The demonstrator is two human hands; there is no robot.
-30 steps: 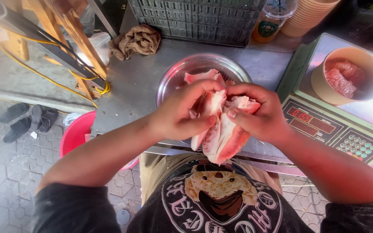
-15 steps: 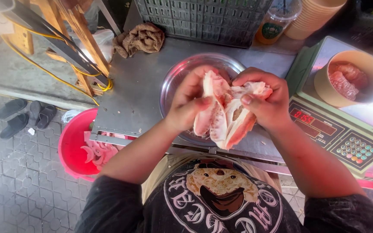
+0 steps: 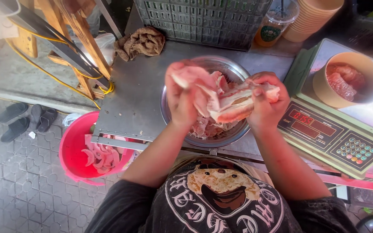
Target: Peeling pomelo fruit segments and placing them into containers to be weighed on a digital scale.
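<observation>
Steel table (image 3: 139, 95), fruit piece (image 3: 227, 101) held crosswise, peel down

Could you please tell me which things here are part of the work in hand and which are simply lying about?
In use:
left hand and right hand, gripping the pink fruit piece
steel bowl
red tub of peels
paper cup of flesh on the scale

Lying about:
brown rag
sandals
iced drink cup

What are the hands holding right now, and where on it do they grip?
Both hands hold one pink piece of raw meat over the metal bowl: left hand grips its left end, right hand its right end.
</observation>
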